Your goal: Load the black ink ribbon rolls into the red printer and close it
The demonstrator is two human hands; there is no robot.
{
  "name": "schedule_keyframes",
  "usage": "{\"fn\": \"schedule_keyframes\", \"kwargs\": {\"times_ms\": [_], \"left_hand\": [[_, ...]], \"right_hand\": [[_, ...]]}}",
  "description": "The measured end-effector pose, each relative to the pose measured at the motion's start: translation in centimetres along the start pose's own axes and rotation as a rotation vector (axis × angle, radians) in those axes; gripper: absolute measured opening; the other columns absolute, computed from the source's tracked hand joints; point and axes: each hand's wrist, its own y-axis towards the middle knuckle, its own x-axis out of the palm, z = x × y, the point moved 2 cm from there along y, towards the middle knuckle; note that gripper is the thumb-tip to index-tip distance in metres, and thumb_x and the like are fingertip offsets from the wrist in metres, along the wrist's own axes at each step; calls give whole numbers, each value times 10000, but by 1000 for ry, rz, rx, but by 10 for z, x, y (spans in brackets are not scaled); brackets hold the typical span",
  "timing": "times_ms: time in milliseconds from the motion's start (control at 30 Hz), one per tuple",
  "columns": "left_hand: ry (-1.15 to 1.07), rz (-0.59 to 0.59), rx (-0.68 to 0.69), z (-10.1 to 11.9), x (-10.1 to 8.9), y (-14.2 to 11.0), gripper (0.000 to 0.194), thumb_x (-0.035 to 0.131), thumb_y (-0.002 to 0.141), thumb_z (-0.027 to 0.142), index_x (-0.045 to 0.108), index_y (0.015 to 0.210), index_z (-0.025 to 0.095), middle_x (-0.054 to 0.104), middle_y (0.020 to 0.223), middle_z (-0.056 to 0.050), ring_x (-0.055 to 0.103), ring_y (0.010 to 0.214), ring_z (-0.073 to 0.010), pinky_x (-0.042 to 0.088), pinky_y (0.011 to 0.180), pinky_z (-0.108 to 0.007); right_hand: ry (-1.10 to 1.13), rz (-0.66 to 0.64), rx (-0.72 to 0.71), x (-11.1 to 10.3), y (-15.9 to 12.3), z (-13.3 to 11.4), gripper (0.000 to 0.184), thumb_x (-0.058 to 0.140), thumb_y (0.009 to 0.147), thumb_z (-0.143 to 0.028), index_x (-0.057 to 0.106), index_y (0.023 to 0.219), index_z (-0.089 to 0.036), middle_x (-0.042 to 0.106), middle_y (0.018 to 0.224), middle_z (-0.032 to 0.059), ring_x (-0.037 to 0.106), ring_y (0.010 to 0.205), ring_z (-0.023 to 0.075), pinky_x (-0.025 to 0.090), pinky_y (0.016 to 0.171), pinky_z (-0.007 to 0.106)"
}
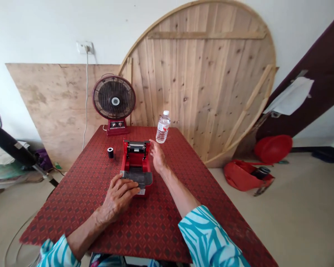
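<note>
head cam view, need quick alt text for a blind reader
A person's left hand rests on the grey front of an open, boxy red receipt printer on a red patterned tablecloth, while the right hand hovers beside it. A small black cylindrical roll and a clear plastic water bottle stand nearby, before a large round wooden panel.

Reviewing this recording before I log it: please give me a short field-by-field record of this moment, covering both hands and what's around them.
Left hand: lying on the grey flap of an open red receipt printer
Right hand: open, fingers spread, beside the printer's raised red side
Nearby: small black roll; plastic water bottle
Surface: red patterned tablecloth
Surroundings: red desk fan; round wooden board; red basin
</note>
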Motion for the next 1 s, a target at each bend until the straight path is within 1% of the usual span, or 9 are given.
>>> {"fn": "schedule_keyframes", "kwargs": {"times_ms": [167, 233, 367, 467, 600, 700, 800, 867, 1000], "left_hand": [[-20, 6, -14, 0, 0, -2, 245, 488, 955, 140, 669, 1087, 240, 753, 1043, -18, 644, 1030, -154, 306, 1127, -393], [-18, 0, -17, 0, 0, -1, 241, 490, 954, 141, 669, 1078, 245, 753, 1047, -16, 643, 1028, -157, 317, 1116, -395], [-22, -16, -10, 1, -1, 1, 237, 510, 934, 114, 664, 1074, 225, 750, 1056, -22, 637, 1034, -158, 307, 1116, -400], [-14, -29, -4, 3, -2, 2, 245, 537, 909, 102, 659, 1081, 226, 748, 1057, -19, 640, 1035, -153, 297, 1124, -393], [-67, -21, -49, 2, -13, 5, 279, 568, 890, 137, 635, 1135, 252, 741, 1036, -22, 649, 1015, -167, 314, 1119, -412], [-169, 1, -294, -17, -22, 11, 283, 546, 916, 242, 621, 1189, 234, 705, 1119, -65, 622, 1080, -206, 332, 1105, -445], [-392, 36, -770, -49, -19, 17, 371, 529, 917, 398, 610, 1221, 202, 656, 1234, -113, 580, 1175, -262, 389, 1054, -452], [-627, 25, -1060, -67, -8, 18, 525, 628, 827, 489, 595, 1242, 171, 638, 1267, -145, 576, 1192, -302, 426, 1015, -446], [-955, 7, -1324, -82, 12, 18, 687, 801, 638, 449, 612, 1226, 149, 668, 1215, -150, 589, 1173, -335, 436, 989, -428]], "right_hand": [[-68, -91, -143, -1, -33, -10, 521, 420, 838, -676, 712, 834, -245, 718, 1066, 51, 621, 1072, 255, 440, 966, 428], [-190, -129, -220, -9, -53, -12, 454, 479, 864, -593, 700, 689, -237, 679, 1156, 50, 570, 1169, 252, 390, 1047, 416], [-214, -58, -183, -18, -78, -4, 250, 603, 801, -441, 722, 911, -251, 596, 1258, 64, 528, 1218, 251, 385, 1073, 427], [-177, -49, -117, -14, -80, 3, 353, 604, 770, -373, 671, 1100, -266, 580, 1276, 62, 504, 1242, 240, 356, 1110, 447], [-176, -43, -96, -12, -79, 5, 367, 574, 778, -353, 657, 1125, -269, 582, 1273, 50, 496, 1247, 231, 326, 1138, 458], [-184, -60, -105, -13, -80, 3, 362, 568, 787, -360, 658, 1126, -270, 587, 1268, 47, 493, 1253, 230, 330, 1137, 456], [-197, -58, -117, -14, -81, 2, 352, 556, 796, -353, 659, 1122, -270, 585, 1269, 48, 495, 1254, 224, 328, 1143, 456], [-205, -55, -126, -14, -82, 2, 344, 553, 800, -348, 660, 1119, -275, 584, 1272, 45, 492, 1258, 220, 320, 1151, 456], [-206, -55, -123, -14, -82, 4, 352, 548, 804, -356, 660, 1128, -275, 569, 1285, 48, 484, 1271, 224, 324, 1151, 460]]}}
